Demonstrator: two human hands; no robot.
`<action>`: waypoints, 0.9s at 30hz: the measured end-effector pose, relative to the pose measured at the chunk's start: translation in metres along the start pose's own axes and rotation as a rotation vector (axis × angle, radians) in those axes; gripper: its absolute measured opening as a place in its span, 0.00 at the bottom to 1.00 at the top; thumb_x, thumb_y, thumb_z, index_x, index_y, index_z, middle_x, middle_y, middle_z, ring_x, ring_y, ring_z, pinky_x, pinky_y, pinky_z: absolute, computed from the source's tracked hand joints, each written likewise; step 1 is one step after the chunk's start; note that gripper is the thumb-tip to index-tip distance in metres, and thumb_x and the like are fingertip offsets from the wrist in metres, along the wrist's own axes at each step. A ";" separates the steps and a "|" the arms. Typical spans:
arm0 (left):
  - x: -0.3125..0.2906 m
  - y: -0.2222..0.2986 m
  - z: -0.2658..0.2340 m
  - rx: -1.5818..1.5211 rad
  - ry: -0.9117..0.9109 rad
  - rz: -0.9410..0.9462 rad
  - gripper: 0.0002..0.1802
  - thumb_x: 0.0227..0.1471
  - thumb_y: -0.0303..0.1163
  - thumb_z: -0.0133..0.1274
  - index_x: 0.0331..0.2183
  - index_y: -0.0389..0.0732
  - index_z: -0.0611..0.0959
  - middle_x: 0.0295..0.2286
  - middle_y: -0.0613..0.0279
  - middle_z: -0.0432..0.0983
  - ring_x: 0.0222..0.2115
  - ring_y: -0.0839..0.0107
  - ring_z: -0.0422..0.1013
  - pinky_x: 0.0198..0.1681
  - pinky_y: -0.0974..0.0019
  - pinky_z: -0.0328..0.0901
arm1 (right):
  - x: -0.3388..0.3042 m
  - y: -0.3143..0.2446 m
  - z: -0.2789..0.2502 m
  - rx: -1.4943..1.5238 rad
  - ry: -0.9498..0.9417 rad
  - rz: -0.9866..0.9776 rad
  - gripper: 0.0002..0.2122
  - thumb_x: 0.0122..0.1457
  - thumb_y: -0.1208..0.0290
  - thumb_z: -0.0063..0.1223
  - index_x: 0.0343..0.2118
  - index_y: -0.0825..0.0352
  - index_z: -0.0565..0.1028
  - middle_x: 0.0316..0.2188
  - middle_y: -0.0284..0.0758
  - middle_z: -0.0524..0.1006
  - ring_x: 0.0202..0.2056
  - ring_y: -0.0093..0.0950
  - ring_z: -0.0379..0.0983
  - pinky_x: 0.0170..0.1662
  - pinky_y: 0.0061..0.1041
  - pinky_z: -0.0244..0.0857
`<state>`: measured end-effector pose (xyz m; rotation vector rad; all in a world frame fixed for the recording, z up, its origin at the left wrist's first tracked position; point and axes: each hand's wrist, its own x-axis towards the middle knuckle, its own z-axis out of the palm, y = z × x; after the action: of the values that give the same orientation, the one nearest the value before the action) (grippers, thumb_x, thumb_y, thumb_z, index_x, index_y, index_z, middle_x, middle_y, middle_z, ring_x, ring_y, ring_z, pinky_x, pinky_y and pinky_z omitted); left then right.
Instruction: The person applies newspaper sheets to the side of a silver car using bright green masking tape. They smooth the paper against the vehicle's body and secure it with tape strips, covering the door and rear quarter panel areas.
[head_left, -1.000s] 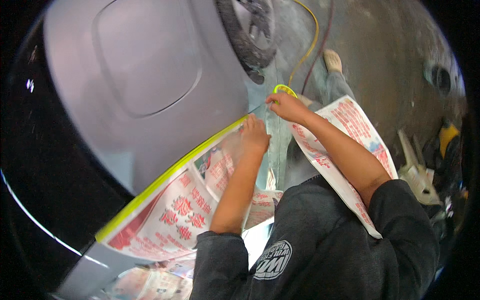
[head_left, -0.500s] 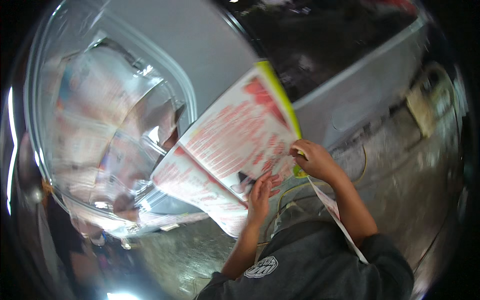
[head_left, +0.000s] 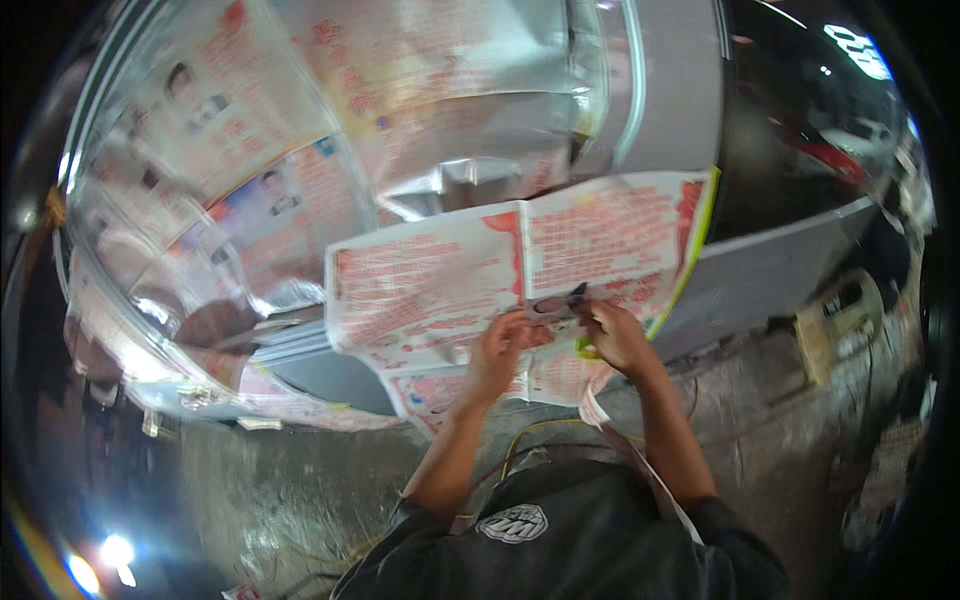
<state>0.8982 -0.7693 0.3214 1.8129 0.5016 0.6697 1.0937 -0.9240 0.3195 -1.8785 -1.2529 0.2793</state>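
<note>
A newspaper sheet [head_left: 450, 275] with red print lies spread against the grey car body [head_left: 680, 110]. Yellow masking tape [head_left: 700, 230] runs along its right edge. My left hand [head_left: 505, 345] pinches the sheet's lower edge near the middle. Just to its right, my right hand [head_left: 615, 335] grips the same edge beside the tape's lower end. A small dark object [head_left: 578, 292] shows above my right fingers; what it is I cannot tell.
More newspaper [head_left: 290, 190] covers the car's curved surface at upper left, partly reflected in shiny film. A grey panel [head_left: 770, 275] runs to the right. The wet concrete floor [head_left: 300, 490] below carries a yellow cable [head_left: 530, 440] and clutter at right [head_left: 840, 320].
The view has swung sharply from the car's side panel. The newspaper now lies flatter and wider, and both hands have come together at its lower edge.
</note>
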 end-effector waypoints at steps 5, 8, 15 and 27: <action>0.003 -0.030 -0.053 -0.126 0.278 0.097 0.13 0.68 0.33 0.50 0.48 0.35 0.79 0.36 0.54 0.85 0.40 0.67 0.81 0.41 0.66 0.74 | 0.020 -0.044 0.027 0.193 0.048 -0.146 0.12 0.58 0.72 0.52 0.44 0.66 0.76 0.35 0.48 0.80 0.39 0.50 0.78 0.40 0.45 0.70; 0.005 -0.018 -0.080 -0.054 0.424 0.104 0.13 0.68 0.30 0.48 0.50 0.33 0.78 0.39 0.53 0.81 0.40 0.68 0.79 0.43 0.67 0.73 | 0.020 -0.051 0.042 0.181 0.102 -0.047 0.09 0.59 0.72 0.52 0.42 0.66 0.76 0.33 0.48 0.80 0.36 0.50 0.79 0.39 0.47 0.69; -0.009 -0.018 -0.099 -0.025 0.288 0.309 0.11 0.66 0.27 0.50 0.48 0.34 0.76 0.50 0.52 0.69 0.51 0.64 0.68 0.54 0.62 0.68 | 0.010 -0.079 0.074 0.177 -0.092 0.019 0.13 0.63 0.66 0.54 0.43 0.70 0.72 0.26 0.51 0.78 0.31 0.52 0.78 0.36 0.46 0.70; -0.016 0.030 -0.111 0.298 0.055 0.261 0.11 0.53 0.25 0.62 0.40 0.39 0.81 0.47 0.52 0.71 0.54 0.53 0.66 0.59 0.52 0.60 | -0.027 -0.126 0.053 0.728 -0.358 0.132 0.26 0.59 0.78 0.54 0.62 0.70 0.66 0.44 0.41 0.80 0.49 0.31 0.77 0.57 0.30 0.65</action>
<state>0.8138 -0.7101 0.3745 2.1693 0.4207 0.8606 0.9673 -0.9003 0.3733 -1.3020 -1.0475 1.0302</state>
